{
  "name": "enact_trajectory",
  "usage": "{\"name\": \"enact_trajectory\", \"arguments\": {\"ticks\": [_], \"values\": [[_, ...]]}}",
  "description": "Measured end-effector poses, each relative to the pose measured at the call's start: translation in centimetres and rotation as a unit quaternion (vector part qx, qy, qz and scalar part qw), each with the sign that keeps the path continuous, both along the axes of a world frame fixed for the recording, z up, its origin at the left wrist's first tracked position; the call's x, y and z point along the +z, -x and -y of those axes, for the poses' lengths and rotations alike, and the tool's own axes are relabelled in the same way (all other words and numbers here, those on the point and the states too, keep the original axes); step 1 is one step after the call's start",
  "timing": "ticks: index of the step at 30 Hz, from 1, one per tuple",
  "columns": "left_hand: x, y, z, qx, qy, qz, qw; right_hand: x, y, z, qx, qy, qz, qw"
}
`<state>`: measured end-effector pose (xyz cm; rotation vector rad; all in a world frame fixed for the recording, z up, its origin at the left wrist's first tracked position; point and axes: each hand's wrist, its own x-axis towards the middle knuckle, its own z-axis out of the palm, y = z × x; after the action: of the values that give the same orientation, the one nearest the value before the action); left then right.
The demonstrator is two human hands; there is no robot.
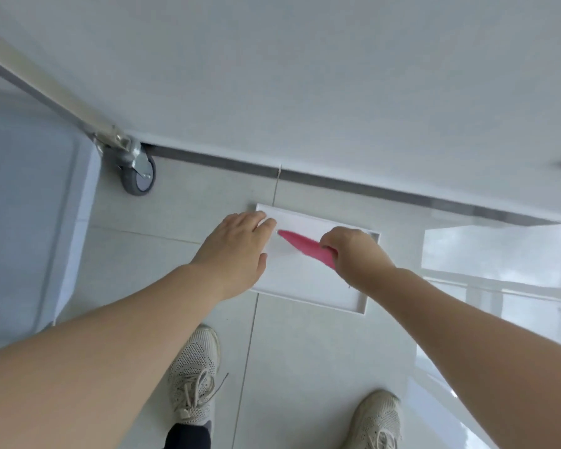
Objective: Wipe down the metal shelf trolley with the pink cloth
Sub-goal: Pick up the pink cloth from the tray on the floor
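Cloth: pink cloth (pixel 306 248) trails left from right hand (pixel 353 254), over white tray (pixel 353 304).
Right grip: fingers curled, pinching cloth.
Left hand (pixel 237 247): flat, fingers straight, on tray's left edge.

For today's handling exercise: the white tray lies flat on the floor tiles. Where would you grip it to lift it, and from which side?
Probably the white tray is best taken by its raised rim on the short left edge, where the left hand already rests, approaching from above; it lies flat, so only the rim offers purchase.

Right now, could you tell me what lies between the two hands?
In the head view, bare white tray and the pink cloth, held by the right hand; left hand rests on the tray.
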<state>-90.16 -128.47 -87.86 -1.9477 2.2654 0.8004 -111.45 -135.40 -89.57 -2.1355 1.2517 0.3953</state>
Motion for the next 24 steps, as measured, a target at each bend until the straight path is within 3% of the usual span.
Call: {"name": "enact_trajectory", "arguments": {"ticks": [7,11,14,18,24], "values": [[16.5,-0.1,3.2,0.027,0.011,-0.052,0.998,20.1,-0.4,1.7,-0.032,0.077,0.079,0.993],[29.4,-0.4,5.3,0.038,0.032,-0.089,0.995,34.3,-1.2,2.4,-0.040,0.125,0.073,0.989],[39.3,-0.6,5.6,-0.008,0.045,-0.099,0.994,45.3,-2.3,2.2,-0.042,0.173,0.100,0.979],[50.9,-1.0,4.3,-0.051,0.082,-0.072,0.993,59.4,-3.4,0.6,-0.031,0.237,0.131,0.962],[64.6,-2.4,1.5,-0.012,0.190,-0.098,0.977,77.1,-3.6,-3.3,0.005,0.343,0.172,0.923]]}}
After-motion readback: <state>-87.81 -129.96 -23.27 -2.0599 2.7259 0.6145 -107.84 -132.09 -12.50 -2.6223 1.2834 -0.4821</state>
